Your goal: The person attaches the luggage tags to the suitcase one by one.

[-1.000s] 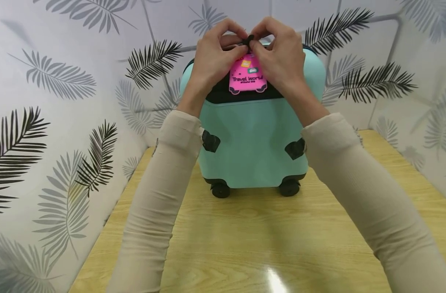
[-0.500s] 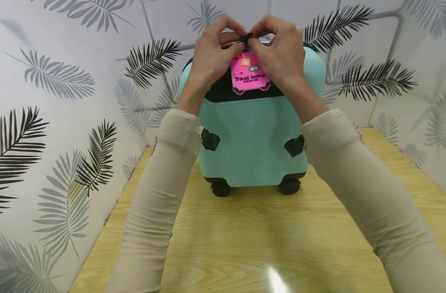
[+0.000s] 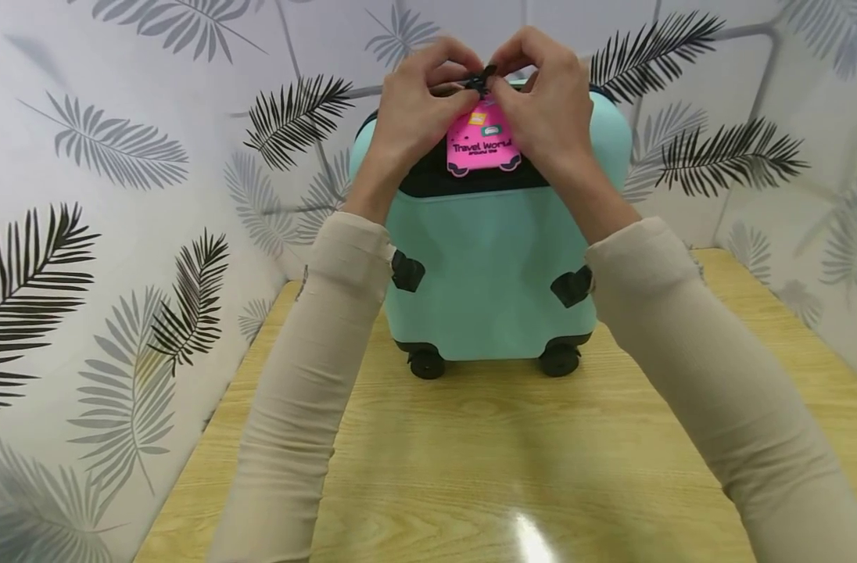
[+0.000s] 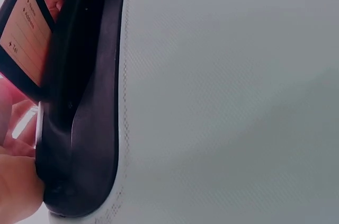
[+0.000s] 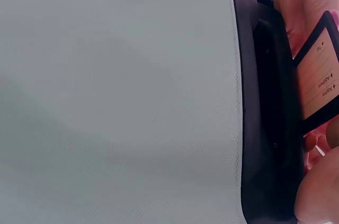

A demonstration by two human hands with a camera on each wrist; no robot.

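A pink luggage tag [image 3: 481,148] printed "Travel World" hangs in front of the black top panel of a mint-green suitcase [image 3: 492,274]. My left hand [image 3: 420,105] pinches the tag's black strap [image 3: 481,81] from the left, thumb and forefinger curled. From the other side my right hand [image 3: 546,102] pinches the same strap, close to the left fingertips. Both wrist views show the back of the tag, with a name-and-address card [image 4: 27,36] in a dark frame. How the strap runs between the fingertips is mostly hidden.
The suitcase stands upright on its black wheels [image 3: 426,363] on a wood-grain table [image 3: 457,453]. Behind and to both sides rises a pale wall [image 3: 210,102] with a leaf pattern. Black corner pieces [image 3: 572,287] stick out from the suitcase front.
The tag has swung slightly to the right and now hangs a little higher. Both hands stay at the strap with small finger shifts, and the strap's loose end points up more.
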